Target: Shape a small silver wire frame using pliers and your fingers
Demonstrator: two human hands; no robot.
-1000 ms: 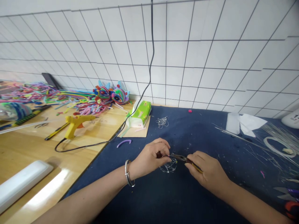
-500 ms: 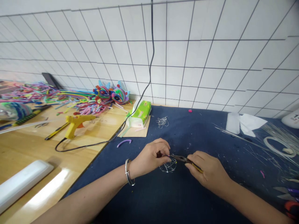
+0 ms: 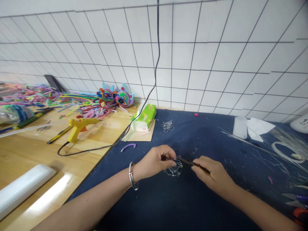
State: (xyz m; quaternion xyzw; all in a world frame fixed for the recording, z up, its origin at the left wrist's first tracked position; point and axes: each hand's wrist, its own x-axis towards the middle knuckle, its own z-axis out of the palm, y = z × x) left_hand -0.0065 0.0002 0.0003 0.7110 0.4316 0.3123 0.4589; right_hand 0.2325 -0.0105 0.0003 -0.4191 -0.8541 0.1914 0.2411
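My left hand [image 3: 156, 162], a silver bangle at its wrist, pinches the upper left of a small round wire frame [image 3: 175, 170] over the dark blue cloth [image 3: 154, 205]. In my closed right hand [image 3: 213, 170] is a pair of pliers [image 3: 201, 167] with yellowish handles. The jaws reach left to the frame's top edge, close by my left fingertips. Whether they bite on a wire there is too small to tell. My left fingers hide part of the frame.
A tangle of wire [image 3: 167, 126] and a green tissue pack [image 3: 147, 118] lie beyond my hands. A yellow glue gun [image 3: 78, 128] trails a black cord [image 3: 96, 149] on the left. Loose straight wires [image 3: 286, 144] and scissors [image 3: 295, 200] are at right. Pipe cleaners [image 3: 40, 93] heap at far left.
The pliers have turned slightly, and their jaws now sit a little higher against the frame. The wire frame has tilted a little. Both hands keep their holds.
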